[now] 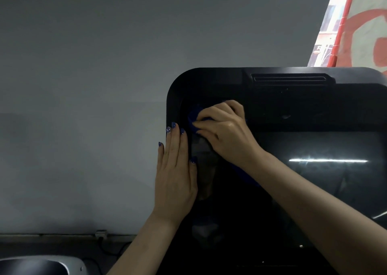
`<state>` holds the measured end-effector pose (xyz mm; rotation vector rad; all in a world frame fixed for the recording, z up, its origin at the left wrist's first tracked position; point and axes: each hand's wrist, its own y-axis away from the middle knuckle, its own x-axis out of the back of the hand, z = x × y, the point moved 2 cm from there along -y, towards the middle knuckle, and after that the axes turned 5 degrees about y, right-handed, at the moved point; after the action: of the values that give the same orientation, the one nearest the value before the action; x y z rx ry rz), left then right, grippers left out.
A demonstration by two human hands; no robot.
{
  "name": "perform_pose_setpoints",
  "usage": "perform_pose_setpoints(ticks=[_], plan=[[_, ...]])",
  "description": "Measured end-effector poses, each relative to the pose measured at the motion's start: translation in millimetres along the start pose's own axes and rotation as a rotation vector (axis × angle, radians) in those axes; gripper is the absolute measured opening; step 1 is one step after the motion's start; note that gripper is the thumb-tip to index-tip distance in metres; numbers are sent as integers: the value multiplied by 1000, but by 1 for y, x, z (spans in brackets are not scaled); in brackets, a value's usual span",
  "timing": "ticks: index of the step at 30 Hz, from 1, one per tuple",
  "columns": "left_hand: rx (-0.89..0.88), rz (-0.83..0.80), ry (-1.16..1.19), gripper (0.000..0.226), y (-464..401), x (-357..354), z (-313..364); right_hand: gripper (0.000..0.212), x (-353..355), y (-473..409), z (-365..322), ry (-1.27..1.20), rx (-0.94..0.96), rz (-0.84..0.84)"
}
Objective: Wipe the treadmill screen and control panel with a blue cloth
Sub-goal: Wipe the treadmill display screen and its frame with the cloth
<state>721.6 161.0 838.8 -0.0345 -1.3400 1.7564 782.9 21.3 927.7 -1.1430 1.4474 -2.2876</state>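
The right hand [222, 128] sits at the upper left corner of the screen [314, 149], fingers curled over a bunched blue cloth [193, 118] and pressing it to the glass. Only a small dark-blue fold of the cloth shows past the fingertips, toward the screen's left edge; a thin blue strip also shows below the wrist, along the forearm. The rest of it is hidden under the palm.

The left hand [176, 174] lies flat against the screen's left edge, just below and left of the right hand, fingers straight and close together, holding nothing (the nails are painted dark blue, one with a small gem). Its fingertips reach up to just beside the cloth.

The screen is black and glossy, switched off or too dark to read, with rounded corners and a thick black frame [209, 75]. A bright streak of reflected light crosses its right half, and dim reflections show below the hands. A long narrow vent [289, 78] runs along the frame above the screen.

Left of the screen stands a plain grey wall [83, 86]. Above the screen's right corner hangs red and white fabric [364, 23]. Low to the screen's left, a rounded silver and black part [41, 265] shows at the bottom edge, with a cable [109, 251] along the wall's base.
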Motion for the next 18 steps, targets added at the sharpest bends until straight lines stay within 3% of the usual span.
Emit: perform_pose_setpoints(ticks=[4,10,18], plan=[[0,8,-8,60,-1,-1,0,21,-5,-11,-7,23,-85,29],[-10,3,-9,62,0,0,-1,19,4,4,3,2,1,-12],[-13,8,-13,62,1,-1,-2,24,9,7,12,48,-133,42]])
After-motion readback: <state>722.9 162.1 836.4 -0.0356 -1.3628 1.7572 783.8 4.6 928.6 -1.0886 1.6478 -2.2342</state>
